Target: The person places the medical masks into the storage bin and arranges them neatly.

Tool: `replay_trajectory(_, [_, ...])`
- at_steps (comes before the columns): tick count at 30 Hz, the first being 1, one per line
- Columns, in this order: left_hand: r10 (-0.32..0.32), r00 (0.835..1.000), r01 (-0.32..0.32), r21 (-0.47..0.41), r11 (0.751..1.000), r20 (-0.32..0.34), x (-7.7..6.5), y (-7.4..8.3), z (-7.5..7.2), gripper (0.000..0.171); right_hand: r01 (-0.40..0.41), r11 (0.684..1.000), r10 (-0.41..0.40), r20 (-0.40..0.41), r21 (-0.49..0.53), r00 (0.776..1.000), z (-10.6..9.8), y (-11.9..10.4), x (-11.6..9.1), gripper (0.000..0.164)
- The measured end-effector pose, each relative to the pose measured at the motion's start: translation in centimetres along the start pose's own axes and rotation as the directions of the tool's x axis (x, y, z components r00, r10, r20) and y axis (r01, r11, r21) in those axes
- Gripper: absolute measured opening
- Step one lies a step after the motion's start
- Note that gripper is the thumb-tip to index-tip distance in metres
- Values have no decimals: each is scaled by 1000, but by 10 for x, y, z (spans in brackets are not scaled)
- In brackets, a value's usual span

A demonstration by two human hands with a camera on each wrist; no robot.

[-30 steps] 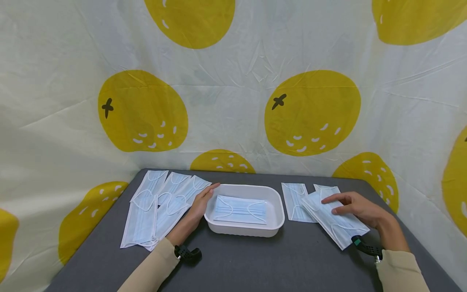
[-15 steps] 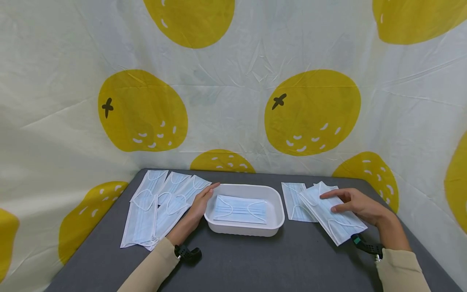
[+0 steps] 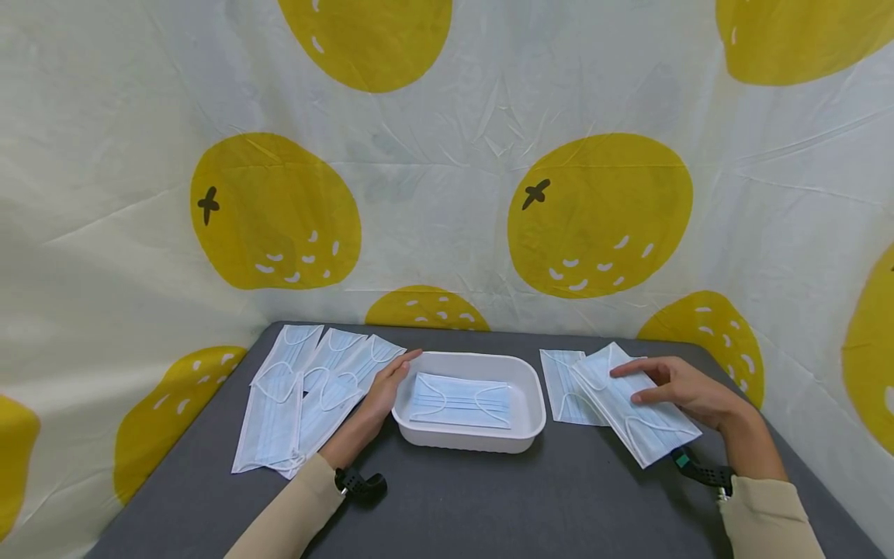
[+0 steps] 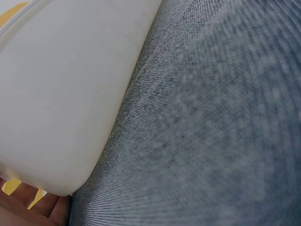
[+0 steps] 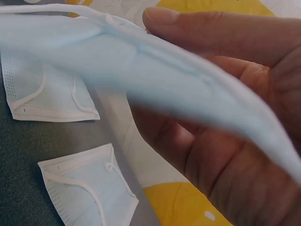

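My right hand (image 3: pixel 687 390) pinches a pale blue pleated face mask (image 3: pixel 618 404) between thumb and fingers, at the right of the head view. The right wrist view shows this held mask (image 5: pixel 136 70) raised over the table, hiding part of the fingers behind it. My left hand (image 3: pixel 380 396) lies along the left end of a white plastic tray (image 3: pixel 464 441), touching it with extended fingers. Some of those fingers (image 4: pixel 44 202) show beyond the tray's end in the left wrist view. One face mask (image 3: pixel 459 402) lies flat inside the tray, its ear loops on top.
Right of the tray, a face mask (image 3: pixel 564 380) lies on the dark grey table (image 3: pixel 489 505); another (image 5: pixel 94 188) lies partly under the held one. Three overlapping face masks (image 3: pixel 275 419) lie at the left. A white curtain (image 3: pixel 433 210) with yellow fruit prints hangs behind.
My right hand has lifted its mask slightly and moved it a little up and left, tilting it. The left hand and tray have not moved.
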State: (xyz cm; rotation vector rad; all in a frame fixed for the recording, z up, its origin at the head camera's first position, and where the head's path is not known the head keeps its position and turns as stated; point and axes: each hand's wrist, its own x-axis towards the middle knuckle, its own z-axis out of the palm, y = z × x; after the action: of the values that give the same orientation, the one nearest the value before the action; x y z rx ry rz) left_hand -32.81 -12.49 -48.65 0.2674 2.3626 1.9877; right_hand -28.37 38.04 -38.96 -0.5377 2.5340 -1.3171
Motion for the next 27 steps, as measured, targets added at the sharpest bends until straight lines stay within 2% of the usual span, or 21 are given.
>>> replay_trajectory(27, [0, 1000, 0, -6, 1000, -3, -1, 3, 0, 44, 30, 998, -33, -53, -57, 998, 6, -21, 0, 43])
